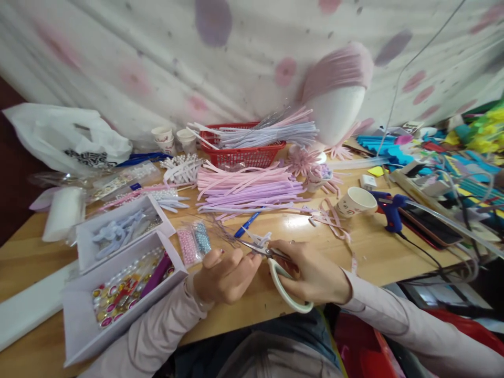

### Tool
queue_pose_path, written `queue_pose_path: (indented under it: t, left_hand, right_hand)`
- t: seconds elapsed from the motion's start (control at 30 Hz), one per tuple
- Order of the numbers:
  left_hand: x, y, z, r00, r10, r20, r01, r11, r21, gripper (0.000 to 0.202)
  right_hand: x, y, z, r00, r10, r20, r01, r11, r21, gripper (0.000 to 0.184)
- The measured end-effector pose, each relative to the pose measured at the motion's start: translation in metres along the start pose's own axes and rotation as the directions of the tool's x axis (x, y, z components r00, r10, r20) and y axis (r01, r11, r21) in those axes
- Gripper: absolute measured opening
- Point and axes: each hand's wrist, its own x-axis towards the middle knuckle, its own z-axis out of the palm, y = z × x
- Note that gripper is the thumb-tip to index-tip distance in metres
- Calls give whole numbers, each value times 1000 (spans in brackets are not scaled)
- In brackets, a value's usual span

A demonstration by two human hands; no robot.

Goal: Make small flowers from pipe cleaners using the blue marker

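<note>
My right hand grips a pair of scissors with pale green handles, blades pointing left. My left hand is closed in a pinch on a small white ribbon piece that sits at the scissor blades. Both hands hover just above the wooden table near its front edge. A heap of pink and lilac strips lies just beyond the hands. A blue pen rests beside it.
Two white boxes with trinkets stand at left, bead bags next to them. A red basket, paper cups, a blue glue gun, a foam head with pink cap and a phone crowd the back and right.
</note>
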Motion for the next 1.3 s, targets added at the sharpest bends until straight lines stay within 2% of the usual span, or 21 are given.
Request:
queue_pose_path:
  t: [0.17, 0.37, 0.6, 0.8, 0.9, 0.97, 1.07, 1.17, 1.23, 1.3]
  left_hand:
    - [2, 3, 0, 999, 45, -12, -45, 998, 52, 12]
    - [3, 4, -2, 996, 65, 59, -70, 994, 85, 12]
    - [5, 2, -1, 997, 55, 55, -59, 996, 72, 11]
    - [6, 2, 3, 998, 60, 28, -63, 994, 95, 9]
    - [5, 2, 5, 1000, 17, -25, -15, 996, 84, 12]
    - [5, 2, 6, 995, -70, -68, 73, 996, 42, 12]
    - [2, -3, 9, 963, -259, -77, 252, 964, -84, 15]
    - [-1, -7, 13, 904, -427, -17, 404, 867, -292, 19]
    - [-2, -7, 17, 849, -528, 16, 484, 765, -425, 17]
    - [-2, -4, 21, 758, -648, 66, 578, 622, -529, 12]
  right_hand:
    - [-2, -3, -3, 999, 25, -30, -27, 999, -43, 28]
    - [0, -6, -5, 999, -32, -26, 29, 994, -106, 27]
    - [4, -8, -7, 998, 59, -35, -62, 993, -103, 13]
    - [7, 1, 4, 997, 38, -64, -45, 993, -107, 13]
    - [9, 8, 2, 997, -4, -74, -2, 997, -81, 15]
    - [8, 14, -4, 990, -24, -142, 9, 995, -103, 13]
    - [1, 27, -18, 960, 11, -280, -78, 970, -230, 21]
    - [-9, 39, -28, 957, 33, -288, -134, 931, -340, 27]
    - [-15, 46, -30, 967, 10, -254, -112, 914, -389, 32]
    - [-19, 51, -29, 972, -8, -233, -94, 901, -423, 32]
